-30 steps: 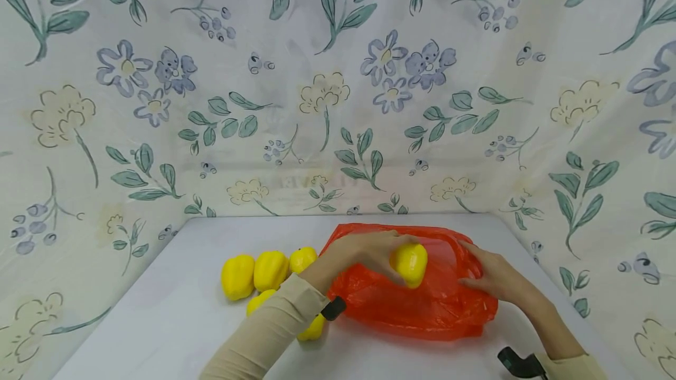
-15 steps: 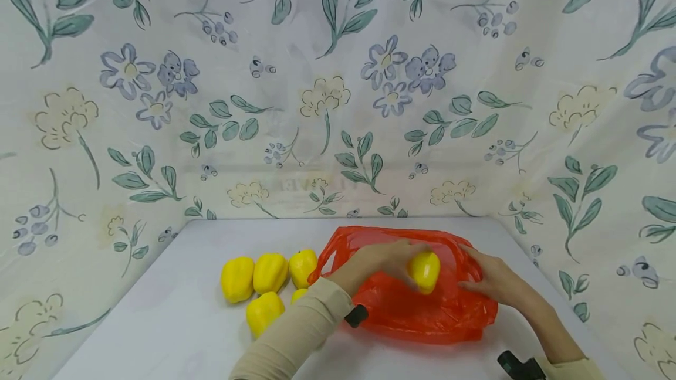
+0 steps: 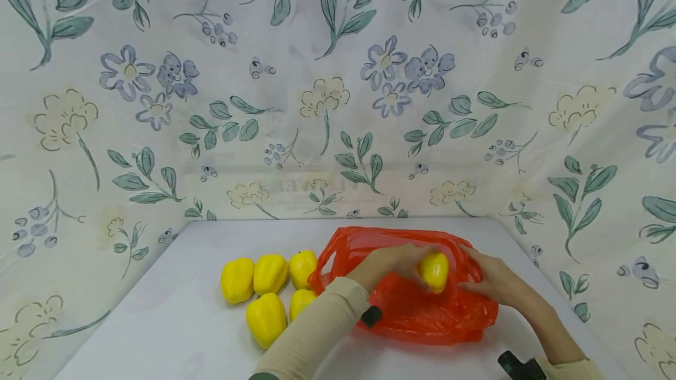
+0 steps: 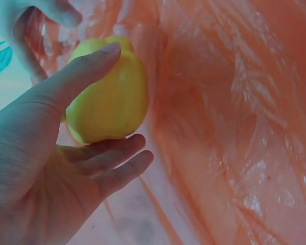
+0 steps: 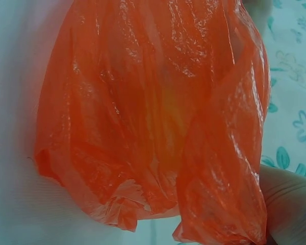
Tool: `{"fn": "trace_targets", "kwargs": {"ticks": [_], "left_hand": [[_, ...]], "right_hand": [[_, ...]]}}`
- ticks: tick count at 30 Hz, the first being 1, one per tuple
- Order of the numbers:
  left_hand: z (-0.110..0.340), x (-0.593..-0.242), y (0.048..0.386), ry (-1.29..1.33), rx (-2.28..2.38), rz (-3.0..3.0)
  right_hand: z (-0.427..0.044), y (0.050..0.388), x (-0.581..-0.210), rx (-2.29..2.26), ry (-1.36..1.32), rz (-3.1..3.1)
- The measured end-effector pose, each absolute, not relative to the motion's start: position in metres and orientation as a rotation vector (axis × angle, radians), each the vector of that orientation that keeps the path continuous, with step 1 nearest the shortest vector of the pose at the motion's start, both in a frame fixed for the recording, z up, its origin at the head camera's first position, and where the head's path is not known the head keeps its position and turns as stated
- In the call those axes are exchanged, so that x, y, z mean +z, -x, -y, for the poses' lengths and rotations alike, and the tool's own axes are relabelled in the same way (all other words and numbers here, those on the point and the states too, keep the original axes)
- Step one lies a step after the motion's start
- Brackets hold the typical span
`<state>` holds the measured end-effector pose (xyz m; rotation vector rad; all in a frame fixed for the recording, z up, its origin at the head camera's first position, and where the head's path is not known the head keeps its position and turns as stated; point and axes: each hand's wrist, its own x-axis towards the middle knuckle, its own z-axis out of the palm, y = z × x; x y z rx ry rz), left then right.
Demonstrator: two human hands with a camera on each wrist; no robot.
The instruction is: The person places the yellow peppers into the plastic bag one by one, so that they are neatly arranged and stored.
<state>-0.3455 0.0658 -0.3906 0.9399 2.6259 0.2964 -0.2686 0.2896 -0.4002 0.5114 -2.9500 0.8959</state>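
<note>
White tabletop (image 3: 153, 321); five glossy yellow bell peppers (image 3: 266, 320) at left. Your left hand (image 3: 402, 261) grips a sixth pepper (image 3: 435, 272), thumb and fingers curved round it, at the mouth of a red translucent plastic bag (image 3: 417, 316). Right hand (image 3: 493, 277) holds its rim, thumb spread. Floral-print cloth (image 3: 327, 92) behind.

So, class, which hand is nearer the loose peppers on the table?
Left. The left hand is right of the loose peppers; the right hand, gripping the bag, is farther right.
</note>
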Motion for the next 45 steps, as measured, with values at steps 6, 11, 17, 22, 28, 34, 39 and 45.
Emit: {"fn": "trace_targets", "kwargs": {"ticks": [6,11,17,22,28,34,39,45], "left_hand": [[-0.073,-0.399,0.346,-0.879,0.378,-2.598],[-0.079,-0.403,0.350,-0.838,0.461,-2.573],[-0.082,-0.407,0.355,-0.819,0.511,-2.559],[-0.083,-0.410,0.356,-0.820,0.489,-2.575],[-0.083,-0.405,0.354,-0.837,0.482,-2.568],[-0.069,-0.386,0.348,-1.018,0.464,-2.496],[-0.041,-0.363,0.347,-1.211,0.426,-2.470],[0.004,-0.343,0.342,-1.230,0.447,-2.557]], "right_hand": [[-0.290,0.269,-0.401,0.873,-0.524,2.948],[-0.290,0.269,-0.400,0.856,-0.532,2.945],[-0.290,0.267,-0.399,0.862,-0.514,2.951],[-0.290,0.268,-0.399,0.876,-0.506,2.958],[-0.291,0.268,-0.400,0.871,-0.538,2.940],[-0.291,0.267,-0.400,0.894,-0.517,2.956],[-0.290,0.268,-0.398,0.911,-0.493,2.970],[-0.290,0.267,-0.399,0.940,-0.487,2.976]]}}
